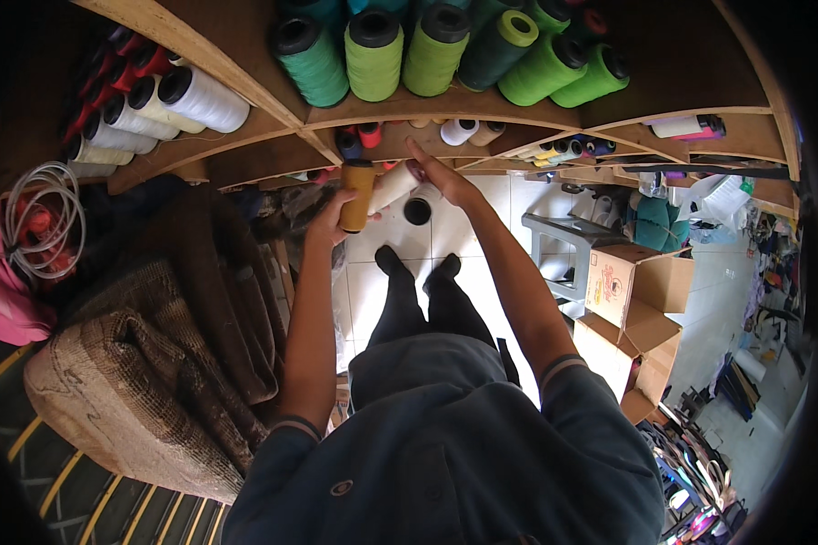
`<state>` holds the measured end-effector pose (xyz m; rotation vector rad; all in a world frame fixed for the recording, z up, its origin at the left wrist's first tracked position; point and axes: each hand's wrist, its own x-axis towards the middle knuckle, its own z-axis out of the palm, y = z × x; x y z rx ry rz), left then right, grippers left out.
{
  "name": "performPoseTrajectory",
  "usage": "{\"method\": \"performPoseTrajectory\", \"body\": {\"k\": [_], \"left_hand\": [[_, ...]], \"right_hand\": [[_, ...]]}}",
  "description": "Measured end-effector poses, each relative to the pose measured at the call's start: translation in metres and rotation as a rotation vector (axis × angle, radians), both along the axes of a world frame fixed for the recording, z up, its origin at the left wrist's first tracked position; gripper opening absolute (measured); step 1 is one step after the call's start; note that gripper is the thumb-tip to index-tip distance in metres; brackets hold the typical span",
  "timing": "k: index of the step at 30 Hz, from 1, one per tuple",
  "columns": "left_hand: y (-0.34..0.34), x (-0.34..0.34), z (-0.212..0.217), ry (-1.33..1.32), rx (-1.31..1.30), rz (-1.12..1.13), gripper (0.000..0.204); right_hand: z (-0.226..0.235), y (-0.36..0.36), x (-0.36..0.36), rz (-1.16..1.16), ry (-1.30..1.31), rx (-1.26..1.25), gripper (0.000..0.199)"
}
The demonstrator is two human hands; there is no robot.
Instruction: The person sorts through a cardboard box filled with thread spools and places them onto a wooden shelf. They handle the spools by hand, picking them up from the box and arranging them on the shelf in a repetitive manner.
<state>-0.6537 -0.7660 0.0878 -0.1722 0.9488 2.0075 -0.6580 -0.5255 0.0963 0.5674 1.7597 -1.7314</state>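
My left hand [330, 221] is closed around a mustard-yellow thread spool [358, 195] with a dark top, held upright. A cream thread spool [394, 189] lies tilted just right of it, and fingertips of the left hand show beneath its lower end. Beside the cream spool's upper end is my right hand [441, 179], palm turned inward and the visible fingers stretched toward the shelf. Below the cream spool is a white spool [424, 194] with a black end [417, 212]; whether a hand supports it I cannot tell.
A wooden shelf [373, 116] ahead holds green spools [374, 64], white spools [204, 98] and red ones. Brown rolled fabric [145, 381] lies at the left. To the right stand a grey stool [559, 227] and open cardboard boxes [641, 291] on the tiled floor.
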Motion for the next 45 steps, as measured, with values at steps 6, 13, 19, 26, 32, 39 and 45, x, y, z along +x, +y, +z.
{"method": "performPoseTrajectory", "body": {"k": [6,13,19,26,32,39,45], "left_hand": [[-0.046,0.05,-0.046,-0.076,0.087,0.263,0.059],[-0.059,0.104,-0.037,-0.165,0.061,0.427,0.057],[-0.064,0.121,-0.042,-0.127,0.094,0.4,0.059],[-0.056,0.12,-0.023,-0.118,0.11,0.434,0.055],[-0.051,0.115,-0.004,-0.085,0.086,0.407,0.052],[-0.046,0.114,-0.004,-0.103,0.089,0.409,0.053],[-0.039,0.108,-0.005,-0.079,0.154,0.402,0.054]], "right_hand": [[0.028,0.021,-0.005,0.274,0.085,0.011,0.045],[-0.009,-0.001,-0.035,0.222,0.561,0.57,0.031],[-0.014,-0.035,-0.046,0.256,0.752,0.848,0.039],[-0.04,-0.043,-0.051,0.074,0.992,0.934,0.03],[-0.042,-0.041,-0.054,0.074,1.149,1.065,0.038],[-0.038,-0.042,-0.053,0.071,1.066,1.018,0.045],[-0.004,-0.045,-0.038,-0.023,1.107,0.966,0.048]]}}
